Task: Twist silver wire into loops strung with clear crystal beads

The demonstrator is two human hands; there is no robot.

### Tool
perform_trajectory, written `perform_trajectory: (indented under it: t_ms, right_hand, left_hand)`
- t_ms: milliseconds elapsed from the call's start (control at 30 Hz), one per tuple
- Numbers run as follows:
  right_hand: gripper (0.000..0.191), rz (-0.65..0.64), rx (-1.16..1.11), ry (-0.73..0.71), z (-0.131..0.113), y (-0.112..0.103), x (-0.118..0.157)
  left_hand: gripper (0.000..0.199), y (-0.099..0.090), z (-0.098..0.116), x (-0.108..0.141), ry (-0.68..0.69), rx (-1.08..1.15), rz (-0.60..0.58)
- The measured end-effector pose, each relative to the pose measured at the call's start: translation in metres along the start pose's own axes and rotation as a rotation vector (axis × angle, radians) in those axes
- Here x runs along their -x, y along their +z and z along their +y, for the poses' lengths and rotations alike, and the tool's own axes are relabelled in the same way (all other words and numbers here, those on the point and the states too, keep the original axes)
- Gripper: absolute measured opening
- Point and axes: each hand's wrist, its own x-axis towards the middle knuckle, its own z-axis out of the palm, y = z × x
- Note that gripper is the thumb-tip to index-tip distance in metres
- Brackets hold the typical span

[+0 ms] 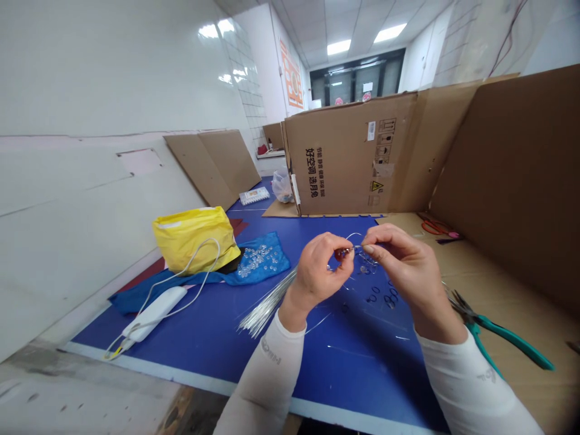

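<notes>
Above the blue table, my left hand [321, 266] is closed in a pinch, thumb against forefinger, on a thin wire [357, 246]. My right hand [403, 263] pinches the same wire from the other side, with thumb and forefinger together. A fine curved strand rises just over the fingertips. The small piece within the left fingers is mostly hidden. Beneath the hands lie several dark rings [390, 297] and a few clear beads [364, 270]. A bundle of straight silvery wires [268, 306] extends from under my left wrist.
Clear beads [258, 261] lie on a blue bag [283, 251] beside a yellow bag [194, 238]. A white power strip [156, 313] with its cord is at left. Green-handled pliers [512, 341] and red-handled scissors [434, 226] rest on cardboard at right. A cardboard box [348, 163] stands behind.
</notes>
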Motion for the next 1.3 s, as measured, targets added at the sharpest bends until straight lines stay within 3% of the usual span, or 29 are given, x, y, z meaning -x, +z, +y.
perform_trajectory:
  t_ms: [200, 367, 933, 1133, 1300]
  right_hand:
    - [0.011, -0.017, 0.022, -0.115, -0.003, 0.002, 0.0]
    - [0.018, -0.01, 0.065, -0.188, -0.006, 0.003, 0.003]
    - [0.032, -0.034, 0.275, -0.361, -0.014, 0.002, 0.005]
    - [0.03, -0.07, 0.347, -0.399, -0.015, 0.0, 0.006]
    - [0.019, -0.151, 0.398, -0.355, -0.014, -0.001, 0.005]
  left_hand:
    - [0.016, -0.001, 0.0, 0.004, -0.127, 0.288, 0.022]
    - [0.015, 0.001, -0.003, 0.005, -0.134, 0.416, 0.058]
    - [0.016, -0.009, 0.003, -0.003, -0.023, 0.322, 0.083]
    - [0.015, -0.006, -0.001, -0.001, -0.164, 0.506, 0.06]
    - [0.008, -0.004, 0.0, -0.002, -0.465, 0.636, 0.031]
